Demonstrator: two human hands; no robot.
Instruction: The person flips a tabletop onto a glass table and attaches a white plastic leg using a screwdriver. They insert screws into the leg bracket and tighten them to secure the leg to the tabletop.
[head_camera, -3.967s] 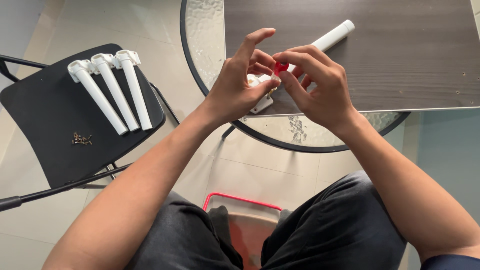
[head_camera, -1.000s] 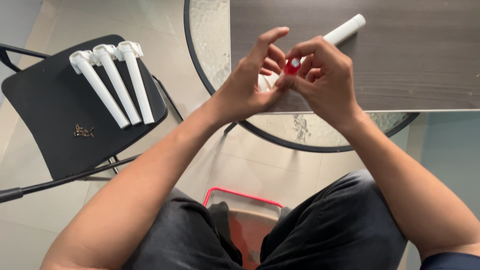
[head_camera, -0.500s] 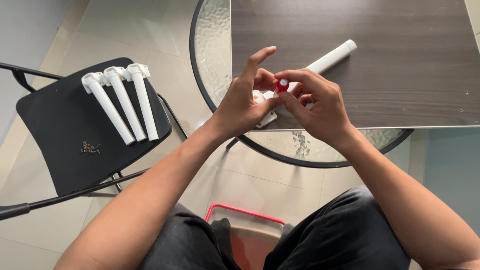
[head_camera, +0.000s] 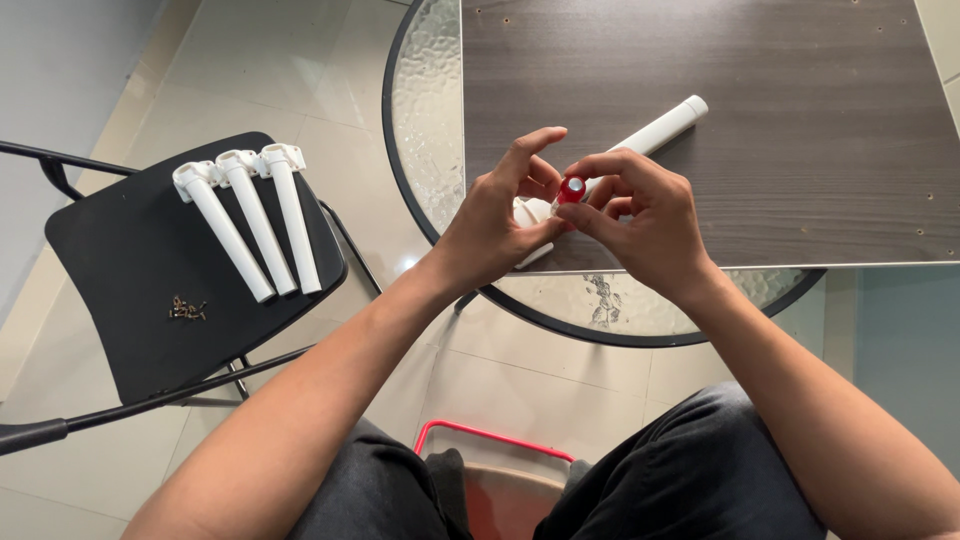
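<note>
A white table leg (head_camera: 655, 132) lies slanted on the dark wood panel (head_camera: 760, 120), its bracket end toward me. My left hand (head_camera: 500, 225) grips that white bracket end (head_camera: 530, 212) near the panel's front edge. My right hand (head_camera: 640, 220) pinches the red handle of a small screwdriver (head_camera: 572, 189), its top facing up, held right over the bracket. Both hands touch at the fingertips. The tool's tip is hidden behind my fingers.
The panel rests on a round glass table (head_camera: 430, 120). To the left, a black folding chair (head_camera: 150, 280) carries three more white legs (head_camera: 255, 220) and a small heap of screws (head_camera: 187, 308). A red-rimmed stool (head_camera: 490, 440) sits between my knees on the tiled floor.
The view has drifted a little, so the table and chair sit differently in frame. My hands stay on the bracket end, with the red handle turned slightly between my right fingers.
</note>
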